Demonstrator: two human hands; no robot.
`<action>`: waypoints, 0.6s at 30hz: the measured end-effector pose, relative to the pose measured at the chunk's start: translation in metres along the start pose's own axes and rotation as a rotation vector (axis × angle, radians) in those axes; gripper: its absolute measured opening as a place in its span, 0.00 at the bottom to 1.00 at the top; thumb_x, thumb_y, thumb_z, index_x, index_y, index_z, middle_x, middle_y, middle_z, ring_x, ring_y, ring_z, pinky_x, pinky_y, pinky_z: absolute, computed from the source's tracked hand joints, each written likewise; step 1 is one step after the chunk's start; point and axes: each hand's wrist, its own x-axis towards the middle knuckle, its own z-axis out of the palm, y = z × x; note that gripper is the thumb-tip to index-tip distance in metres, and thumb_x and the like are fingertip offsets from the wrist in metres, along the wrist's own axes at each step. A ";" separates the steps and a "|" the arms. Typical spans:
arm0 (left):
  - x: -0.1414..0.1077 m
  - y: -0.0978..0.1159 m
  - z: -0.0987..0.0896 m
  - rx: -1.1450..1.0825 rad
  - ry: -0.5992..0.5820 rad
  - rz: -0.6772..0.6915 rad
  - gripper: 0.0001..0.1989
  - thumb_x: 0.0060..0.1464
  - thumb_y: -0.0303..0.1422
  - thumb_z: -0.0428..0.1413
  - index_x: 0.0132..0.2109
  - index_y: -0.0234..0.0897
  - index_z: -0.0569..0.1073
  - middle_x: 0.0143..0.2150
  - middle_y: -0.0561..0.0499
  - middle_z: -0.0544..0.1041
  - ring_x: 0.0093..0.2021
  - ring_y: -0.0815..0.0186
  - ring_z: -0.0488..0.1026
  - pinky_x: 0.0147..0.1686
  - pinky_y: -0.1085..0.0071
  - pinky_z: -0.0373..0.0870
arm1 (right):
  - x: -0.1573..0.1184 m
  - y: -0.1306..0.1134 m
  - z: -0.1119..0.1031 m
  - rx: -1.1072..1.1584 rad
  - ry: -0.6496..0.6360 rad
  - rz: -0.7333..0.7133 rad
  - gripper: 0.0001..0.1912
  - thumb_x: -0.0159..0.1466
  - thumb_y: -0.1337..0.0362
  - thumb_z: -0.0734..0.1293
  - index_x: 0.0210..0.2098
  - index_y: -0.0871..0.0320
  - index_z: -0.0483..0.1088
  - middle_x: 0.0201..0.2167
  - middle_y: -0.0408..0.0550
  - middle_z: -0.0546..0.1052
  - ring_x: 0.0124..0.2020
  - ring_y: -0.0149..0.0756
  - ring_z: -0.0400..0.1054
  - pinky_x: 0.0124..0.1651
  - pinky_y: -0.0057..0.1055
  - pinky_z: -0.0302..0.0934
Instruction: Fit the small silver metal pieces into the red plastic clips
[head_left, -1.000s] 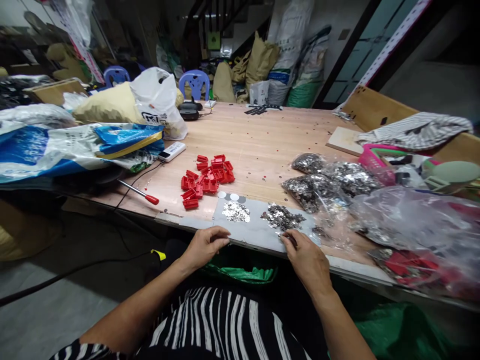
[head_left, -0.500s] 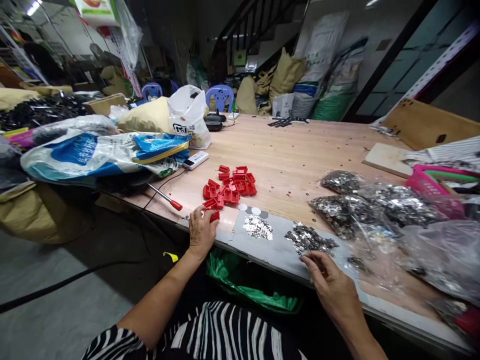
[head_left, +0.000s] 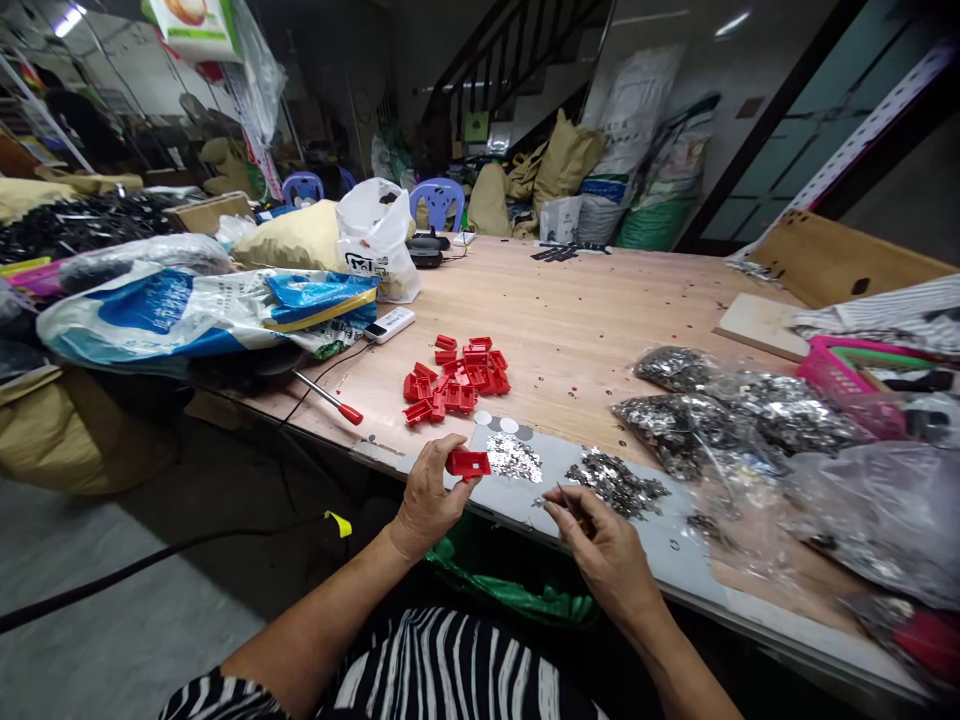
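A red plastic part (head_left: pixel 470 464) is pinched in my left hand (head_left: pixel 433 497), raised over the table's front edge with its hollow side showing. My right hand (head_left: pixel 592 530) is closed in a pinch on a thin dark tool (head_left: pixel 564 496), with a tiny shiny piece (head_left: pixel 538 502) near its tip. Just beyond my left hand lies a pile of red parts (head_left: pixel 457 380). On the grey mat (head_left: pixel 551 455) rest a heap of bright metal pieces (head_left: pixel 514 457) and a darker metal heap (head_left: pixel 615 483), the latter beside my right hand.
Clear bags of metal pieces (head_left: pixel 675 425) and a pink basket (head_left: pixel 844 375) stand on the right. At left are a blue and white sack (head_left: pixel 187 310), a red-tipped lever (head_left: pixel 349 412) and a white device (head_left: pixel 391 324). A green bag (head_left: pixel 510 585) hangs below the edge.
My left hand has lifted a red part off the table and moved right. My right hand has moved left from the dark metal heap, toward my left hand.
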 end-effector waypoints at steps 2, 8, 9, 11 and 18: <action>0.000 0.009 0.000 -0.010 -0.023 0.023 0.25 0.51 0.24 0.58 0.55 0.38 0.60 0.43 0.46 0.72 0.42 0.63 0.70 0.45 0.64 0.70 | 0.002 -0.010 0.003 0.020 0.007 -0.041 0.12 0.63 0.54 0.62 0.36 0.56 0.70 0.25 0.44 0.74 0.22 0.31 0.63 0.25 0.26 0.58; -0.002 0.024 0.000 -0.015 -0.069 0.107 0.21 0.50 0.20 0.55 0.50 0.37 0.62 0.39 0.48 0.71 0.39 0.63 0.68 0.41 0.65 0.70 | 0.005 -0.026 0.008 -0.009 0.053 -0.149 0.07 0.64 0.59 0.63 0.36 0.55 0.69 0.27 0.44 0.74 0.24 0.31 0.65 0.28 0.26 0.58; -0.002 0.025 0.000 -0.011 -0.074 0.113 0.20 0.50 0.20 0.55 0.49 0.37 0.63 0.39 0.48 0.71 0.39 0.63 0.68 0.41 0.65 0.69 | 0.005 -0.027 0.009 -0.013 0.051 -0.171 0.07 0.64 0.60 0.63 0.36 0.55 0.69 0.28 0.44 0.75 0.25 0.31 0.65 0.29 0.26 0.58; -0.002 0.028 0.000 -0.007 -0.088 0.120 0.18 0.49 0.20 0.54 0.48 0.37 0.64 0.39 0.47 0.71 0.39 0.62 0.68 0.41 0.64 0.69 | 0.005 -0.029 0.010 -0.013 0.043 -0.204 0.06 0.64 0.61 0.63 0.36 0.55 0.69 0.30 0.45 0.75 0.26 0.31 0.66 0.30 0.26 0.59; -0.003 0.034 0.003 -0.258 -0.172 -0.106 0.14 0.49 0.25 0.59 0.44 0.37 0.68 0.40 0.48 0.73 0.40 0.63 0.70 0.43 0.64 0.68 | 0.001 -0.033 0.012 0.050 0.028 -0.185 0.06 0.64 0.62 0.63 0.35 0.56 0.70 0.28 0.43 0.75 0.22 0.29 0.63 0.26 0.25 0.57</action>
